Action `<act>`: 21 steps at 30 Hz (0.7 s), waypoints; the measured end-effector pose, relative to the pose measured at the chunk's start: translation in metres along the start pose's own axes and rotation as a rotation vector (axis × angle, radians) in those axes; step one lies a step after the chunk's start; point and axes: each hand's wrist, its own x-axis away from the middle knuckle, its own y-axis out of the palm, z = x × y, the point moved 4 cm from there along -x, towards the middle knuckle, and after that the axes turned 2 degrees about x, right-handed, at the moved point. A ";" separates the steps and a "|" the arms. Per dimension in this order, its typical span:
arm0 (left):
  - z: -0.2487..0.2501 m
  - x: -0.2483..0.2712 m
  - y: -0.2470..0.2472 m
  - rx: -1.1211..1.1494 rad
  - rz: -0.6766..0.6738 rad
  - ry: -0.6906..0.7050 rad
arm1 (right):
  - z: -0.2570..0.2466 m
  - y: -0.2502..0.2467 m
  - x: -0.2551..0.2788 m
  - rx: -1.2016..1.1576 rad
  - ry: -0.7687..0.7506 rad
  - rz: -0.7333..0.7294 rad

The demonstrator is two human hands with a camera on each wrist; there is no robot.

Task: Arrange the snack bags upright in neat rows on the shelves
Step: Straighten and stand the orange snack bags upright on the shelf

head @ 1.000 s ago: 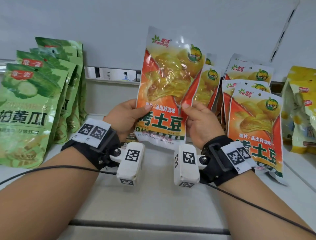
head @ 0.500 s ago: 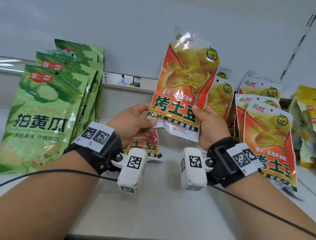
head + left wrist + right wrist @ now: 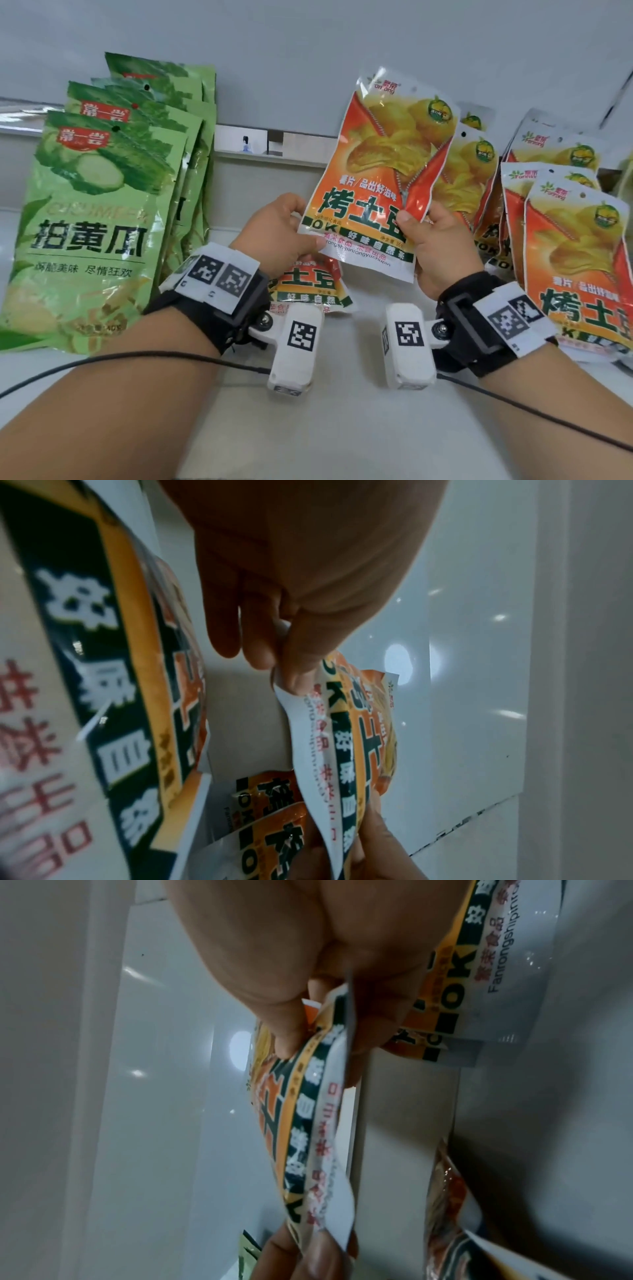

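Two hands pinch one glossy orange potato-chip bag (image 3: 380, 171) by its lower corners, left hand (image 3: 281, 233) and right hand (image 3: 442, 253), holding it tilted above the white shelf (image 3: 342, 428). Another orange bag (image 3: 308, 291) lies flat beneath; green cucumber-print bags (image 3: 92, 219) stand left, upright orange bags (image 3: 575, 260) right.

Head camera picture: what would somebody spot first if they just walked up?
The orange chip bag in the middle, held up off the shelf by its bottom corners, left hand and right hand pinching one each. Next, the big green cucumber bags leaning in a row at the left.
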 end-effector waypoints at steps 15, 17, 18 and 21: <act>-0.003 0.002 -0.003 -0.083 0.050 -0.079 | -0.002 0.005 0.004 -0.025 -0.085 -0.045; -0.005 0.004 -0.003 -0.089 0.056 -0.097 | -0.002 0.007 0.005 -0.029 -0.085 -0.050; -0.004 0.006 -0.003 -0.109 0.071 -0.083 | -0.003 0.007 0.005 -0.032 -0.089 -0.045; 0.000 0.008 -0.003 -0.124 0.152 -0.012 | -0.006 0.006 0.005 -0.070 -0.114 -0.008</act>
